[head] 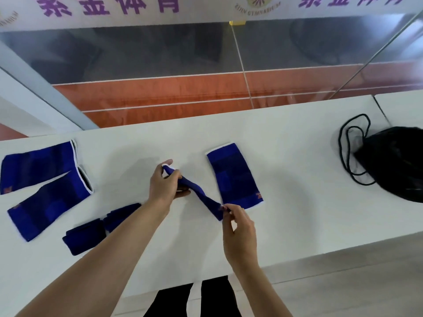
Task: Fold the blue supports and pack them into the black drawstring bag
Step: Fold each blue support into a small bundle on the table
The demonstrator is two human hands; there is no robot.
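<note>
- Head view: I held one blue support (201,195) above the white worktop (286,179), stretched out so it would fold flat.
- My left hand (163,185) fingers pinched its far end; my right hand (239,234) fingers pinched its near corner.
- The black drawstring bag (393,161) waited far right, ready for packing.

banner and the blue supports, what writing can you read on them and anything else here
"紫金体育" in purple, cut off at the top, on the banner
"ZIJIN GYMNASIUM" around the round logo, small, partly cut off
Red logo on the flat support: too blurred
Red mark on the far-left support: too blurred
</note>
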